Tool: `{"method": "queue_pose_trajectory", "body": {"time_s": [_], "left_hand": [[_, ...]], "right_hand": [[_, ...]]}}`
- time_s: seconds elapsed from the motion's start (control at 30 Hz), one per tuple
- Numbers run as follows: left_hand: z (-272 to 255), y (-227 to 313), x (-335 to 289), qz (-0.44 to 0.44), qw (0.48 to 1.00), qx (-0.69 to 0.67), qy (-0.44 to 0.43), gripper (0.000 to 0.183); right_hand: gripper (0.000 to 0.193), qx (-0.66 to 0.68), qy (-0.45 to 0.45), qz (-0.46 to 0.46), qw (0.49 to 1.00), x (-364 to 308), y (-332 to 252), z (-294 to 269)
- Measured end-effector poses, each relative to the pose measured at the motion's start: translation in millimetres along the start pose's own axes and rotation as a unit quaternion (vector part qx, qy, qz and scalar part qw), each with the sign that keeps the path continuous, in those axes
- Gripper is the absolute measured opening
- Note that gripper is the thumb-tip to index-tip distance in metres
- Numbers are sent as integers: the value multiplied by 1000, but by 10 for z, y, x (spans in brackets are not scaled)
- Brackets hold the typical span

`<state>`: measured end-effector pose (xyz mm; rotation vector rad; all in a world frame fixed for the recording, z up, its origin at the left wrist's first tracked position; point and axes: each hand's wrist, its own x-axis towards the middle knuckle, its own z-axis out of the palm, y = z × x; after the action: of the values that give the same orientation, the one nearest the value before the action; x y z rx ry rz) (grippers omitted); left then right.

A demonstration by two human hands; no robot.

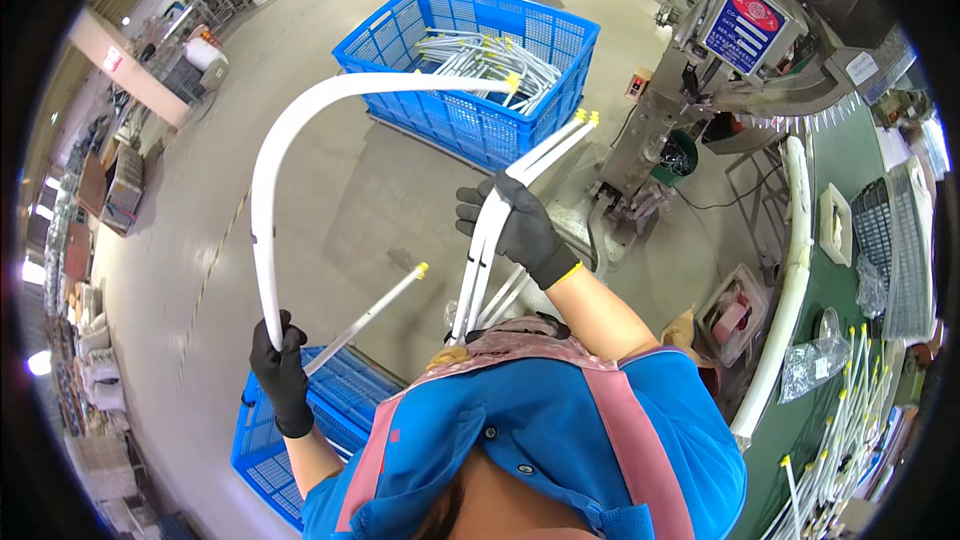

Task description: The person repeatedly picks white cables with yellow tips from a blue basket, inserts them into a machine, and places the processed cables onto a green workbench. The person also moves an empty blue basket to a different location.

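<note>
My left hand (280, 375), in a black glove, is closed round the lower part of a white tube (264, 180) that bends over at the top and ends in a yellow tip near the far crate. My right hand (525, 230), also black-gloved, grips a pair of white tubes (480, 265) side by side. Their yellow ends point up and away, and their lower ends run down to my apron. Another straight tube (370, 318) with a yellow tip slants up from beside my left hand; whether that hand touches it, I cannot tell.
Ahead stands a blue mesh crate (480, 145) with many yellow-tipped tubes inside. A second blue crate (265, 440) is at my lower left. On my right are a metal machine (640, 140) and a green bench (800, 430) bearing tubes, trays and a plastic bag (815, 360).
</note>
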<state>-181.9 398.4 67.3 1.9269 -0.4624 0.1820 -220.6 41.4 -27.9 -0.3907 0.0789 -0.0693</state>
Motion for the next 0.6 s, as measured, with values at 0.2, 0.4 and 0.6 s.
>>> {"method": "queue_pose_trajectory", "body": {"time_s": [0.2, 0.4, 0.6], "left_hand": [[430, -318, -450, -97, 994, 44, -6, 14], [1179, -976, -917, -77, 993, -12, -85, 12], [1284, -1188, -696, -101, 934, 16, -341, 55]], "right_hand": [[39, 24, -125, 23, 992, -178, 126, 139], [43, 79, -141, 10, 987, -424, 211, 389], [38, -27, 0, 86, 996, -581, 403, 274]]}}
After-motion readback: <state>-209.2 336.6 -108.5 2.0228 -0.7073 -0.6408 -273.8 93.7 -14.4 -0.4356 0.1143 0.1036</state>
